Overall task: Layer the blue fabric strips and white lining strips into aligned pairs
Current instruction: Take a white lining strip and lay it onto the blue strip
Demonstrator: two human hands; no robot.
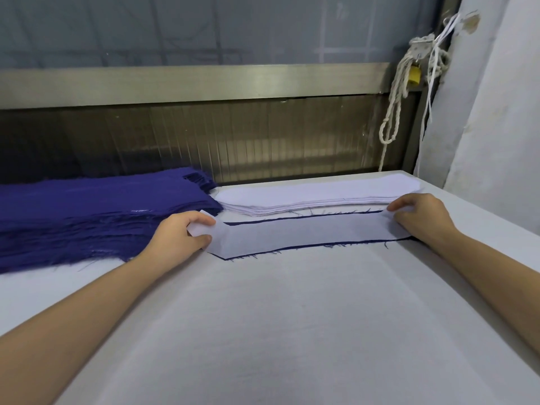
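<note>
– White lining at the left fingers (202,221): how is it held?
– The left hand (178,233) pinches the left end of the white lining strip (306,233) between thumb and forefinger. That tip is lifted slightly off the cloth below.
– And the other end?
– The right hand (420,216) has its fingers curled over the right end, with the fingertips (394,206) down on the far corner. The thumb is hidden.
– Where does the strip lie between them?
– Flat, stretched from 1 hand to the other, on top of 1 blue fabric strip (336,244). The blue shows only as a thin frayed line along the near and far edges, so the 2 layers nearly match.
– Beyond that pair?
– Just behind it sits the stack of white lining strips (315,194), near the table's far edge. To the left, touching that stack's end, is the pile of blue fabric strips (96,206), its edges ragged.
– What is underneath?
– A table (277,331) covered in pale cloth. Both forearms reach across it.
– Further out?
– A metal rail (190,83) runs behind the table, and a white rope (394,97) hangs at the right corner beside a pale wall (496,112).
</note>
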